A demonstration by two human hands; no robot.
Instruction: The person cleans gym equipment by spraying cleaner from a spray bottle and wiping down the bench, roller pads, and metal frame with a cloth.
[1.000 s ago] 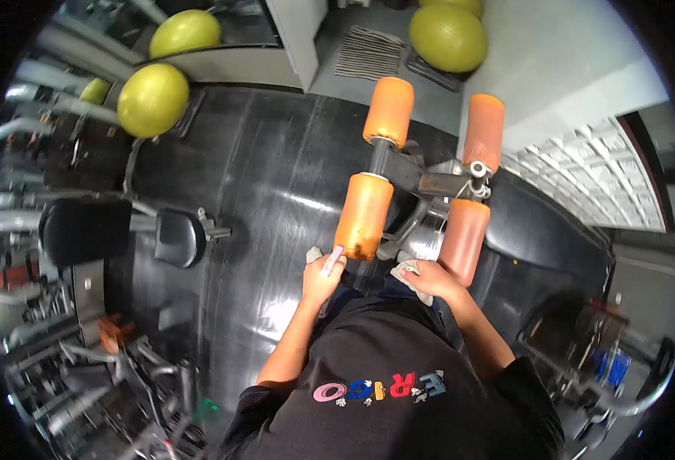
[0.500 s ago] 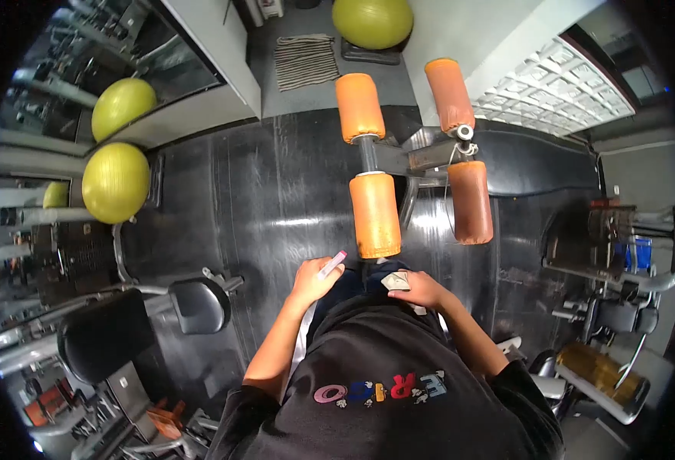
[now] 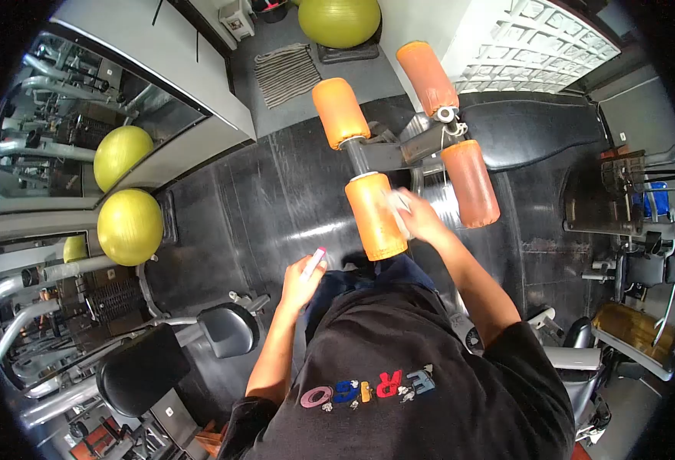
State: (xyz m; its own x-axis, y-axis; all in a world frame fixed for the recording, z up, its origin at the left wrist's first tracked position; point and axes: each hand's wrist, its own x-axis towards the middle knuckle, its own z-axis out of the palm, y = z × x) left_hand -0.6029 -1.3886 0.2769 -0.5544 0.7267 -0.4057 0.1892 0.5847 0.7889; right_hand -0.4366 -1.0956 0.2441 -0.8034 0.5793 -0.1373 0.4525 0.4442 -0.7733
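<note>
Watching from my remote station, left to right. Yellow-green ball [image 3: 130,228]: well to the left of the left fingers, somewhat ahead of them. Black padded seat [image 3: 228,330]: nearer, left of those fingers and behind them. Striped mat [image 3: 285,74]: on the floor, far ahead of them.

Left hand [image 3: 299,287]: I have its fingers closed around a slim white tube [image 3: 316,264], pink end up and forward, clear of the rollers.

Far orange roller [image 3: 341,113]: ahead of both hands, on the same bar as the near orange roller [image 3: 376,218], which sits between the two sets of fingers, just left of the right ones.

Right hand [image 3: 423,221]: fingers gripping a white cloth [image 3: 400,208] at that near roller's right side. Blur here; I take it for cloth, and it seems to touch the roller, though I can't swear to contact.

Near reddish roller [image 3: 471,184]: just right of the right fingers, apart from them. Far reddish roller [image 3: 429,77]: straight ahead of them. Black padded board [image 3: 537,138]: farther right and ahead.
</note>
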